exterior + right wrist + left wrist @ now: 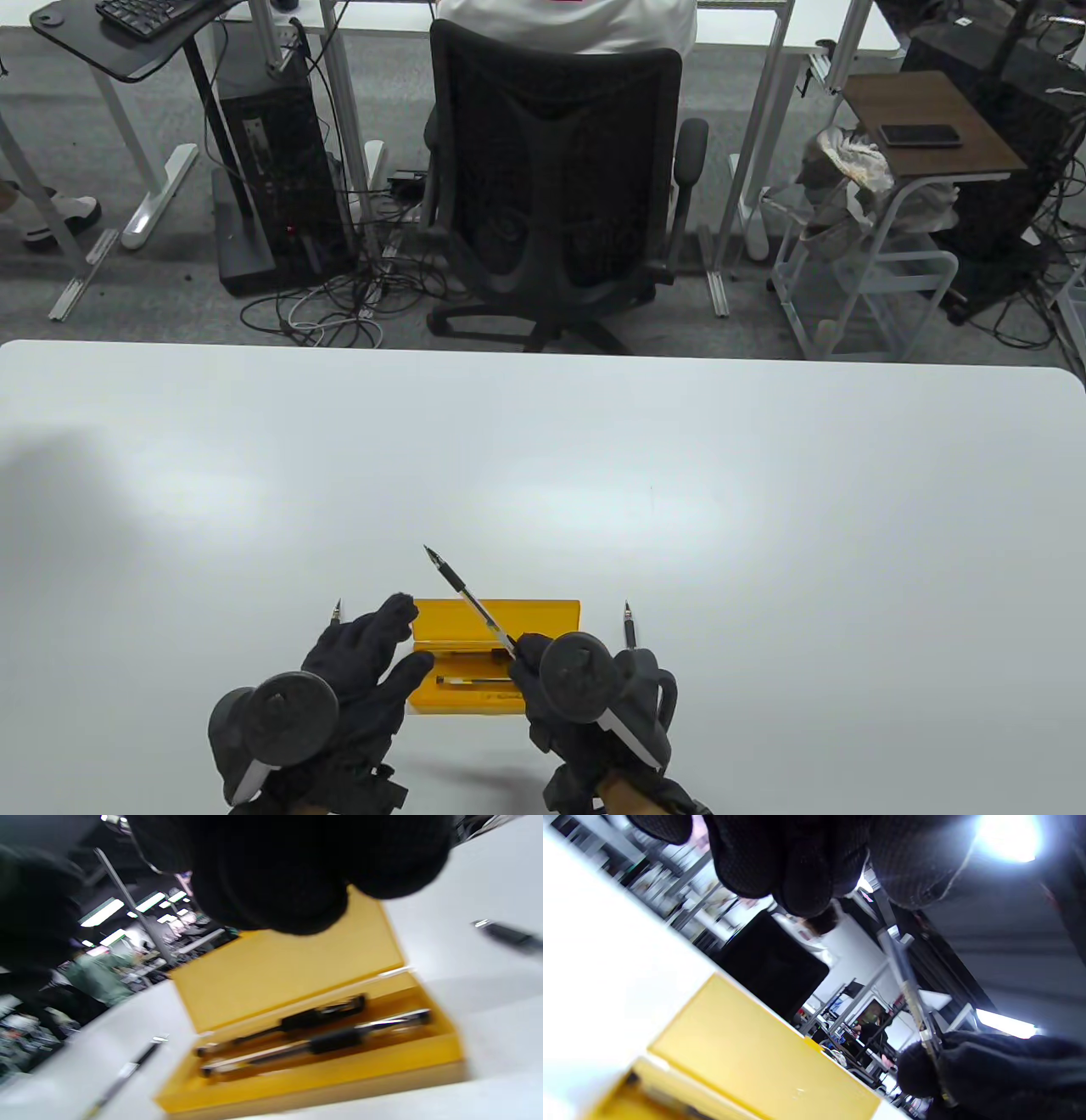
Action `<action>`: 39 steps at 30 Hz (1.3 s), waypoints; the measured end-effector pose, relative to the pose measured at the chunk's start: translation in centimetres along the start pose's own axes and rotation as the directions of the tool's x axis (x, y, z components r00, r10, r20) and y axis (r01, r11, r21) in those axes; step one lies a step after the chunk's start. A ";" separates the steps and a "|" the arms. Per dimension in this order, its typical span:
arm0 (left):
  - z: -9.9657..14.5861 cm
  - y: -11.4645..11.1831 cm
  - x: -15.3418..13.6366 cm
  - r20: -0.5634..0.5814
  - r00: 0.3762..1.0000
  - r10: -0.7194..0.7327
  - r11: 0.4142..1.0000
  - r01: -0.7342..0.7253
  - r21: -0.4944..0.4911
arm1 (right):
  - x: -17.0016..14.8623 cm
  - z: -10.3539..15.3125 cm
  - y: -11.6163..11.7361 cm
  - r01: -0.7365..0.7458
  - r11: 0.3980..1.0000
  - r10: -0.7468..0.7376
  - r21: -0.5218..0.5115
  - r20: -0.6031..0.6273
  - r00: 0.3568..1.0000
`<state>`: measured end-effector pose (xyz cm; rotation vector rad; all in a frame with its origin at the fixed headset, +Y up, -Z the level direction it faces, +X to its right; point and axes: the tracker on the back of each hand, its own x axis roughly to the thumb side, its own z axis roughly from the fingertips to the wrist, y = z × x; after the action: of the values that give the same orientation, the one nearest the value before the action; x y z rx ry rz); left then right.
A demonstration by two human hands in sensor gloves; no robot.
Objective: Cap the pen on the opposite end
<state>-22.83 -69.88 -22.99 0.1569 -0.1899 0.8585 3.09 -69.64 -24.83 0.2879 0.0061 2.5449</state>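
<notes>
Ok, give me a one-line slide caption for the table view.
Right hand holds an uncapped pen tip-up over an open yellow pen case; left hand open beside it.

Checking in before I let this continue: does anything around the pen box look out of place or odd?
Nothing damaged or spilled. The yellow box lies open with two pens inside. Two more pens lie loose on the table, one left, one right of the box. The right hand holds an uncapped pen, tip up.

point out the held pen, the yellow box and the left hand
held pen [465,592], table view, black grip near its tip
yellow box [543,613], table view, open lid
left hand [361,671], table view, gloved palm
</notes>
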 end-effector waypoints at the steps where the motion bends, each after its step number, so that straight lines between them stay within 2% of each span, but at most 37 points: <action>1: -0.1 -0.3 -0.7 -0.040 0.995 0.092 0.995 -0.094 -0.039 | 0.2 0.1 0.1 0.039 0.999 -0.039 0.008 0.012 0.999; 4: 0.0 -1.0 -1.5 -0.099 0.950 0.298 0.949 -0.306 -0.078 | 1.0 0.1 0.7 0.120 0.989 -0.128 0.083 0.105 0.986; 8: 0.2 -1.1 -0.9 -0.055 0.914 0.401 0.907 -0.405 -0.115 | 2.0 0.3 1.6 0.084 0.983 -0.110 0.165 0.153 0.982; 11: 0.4 -0.8 -0.3 0.025 0.924 0.382 0.920 -0.378 -0.103 | 2.2 0.2 2.1 0.086 0.976 -0.120 0.199 0.165 0.979; 13: 0.3 -0.2 0.1 0.077 0.952 0.295 0.954 -0.289 -0.081 | 2.1 0.0 2.2 0.129 0.964 -0.161 0.232 0.124 0.979; 14: 0.2 0.2 0.1 0.092 0.961 0.262 0.964 -0.258 -0.062 | 1.9 -0.1 2.2 0.129 0.968 -0.152 0.213 0.094 0.984; 18: 0.1 2.0 -1.0 0.044 0.966 0.254 0.965 -0.256 0.057 | 0.5 -0.4 1.8 -0.033 0.987 0.027 0.156 0.042 0.999; 19: 0.0 2.4 -1.3 0.022 0.975 0.221 0.972 -0.222 0.078 | 0.3 -0.4 1.6 -0.042 0.988 0.038 0.147 0.027 0.999; 22: -0.7 3.2 -1.8 -0.032 0.995 -0.094 0.992 0.097 0.084 | -0.2 -0.5 1.0 0.000 0.993 0.000 0.120 -0.005 1.000; 24: -1.1 2.9 -1.9 -0.088 0.954 -0.286 0.956 0.290 0.042 | -0.2 -0.6 0.8 0.013 0.994 -0.013 0.112 -0.002 1.000; 25: -1.4 2.4 -2.1 -0.121 0.921 -0.369 0.929 0.371 -0.012 | 0.0 -0.6 0.8 0.007 0.994 -0.008 0.111 0.008 1.000; 28: -2.3 0.5 -2.9 -0.163 0.833 -0.528 0.849 0.516 -0.115 | 0.5 -0.4 1.0 -0.041 0.993 0.037 0.110 0.041 0.998; 30: -2.9 -0.6 -3.5 -0.177 0.773 -0.610 0.792 0.583 -0.181 | 0.6 -0.3 0.9 -0.059 0.993 0.054 0.098 0.055 0.997; 33: -3.3 -1.5 -4.5 -0.174 0.742 -0.647 0.759 0.606 -0.237 | 0.3 -0.4 0.4 -0.038 0.998 0.036 0.046 0.046 0.998; 36: -3.6 -1.9 -5.0 -0.168 0.698 -0.696 0.714 0.652 -0.253 | -0.3 -0.7 0.6 0.000 0.997 -0.001 0.071 0.018 1.000; 39: -3.7 -2.8 -5.6 -0.170 0.654 -0.737 0.670 0.675 -0.308 | -0.5 -0.8 1.1 -0.023 0.995 0.021 0.102 0.020 1.000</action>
<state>-23.87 -75.02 -28.00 -0.1056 0.0579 0.0454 2.75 -70.81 -25.60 0.3532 0.1265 2.5683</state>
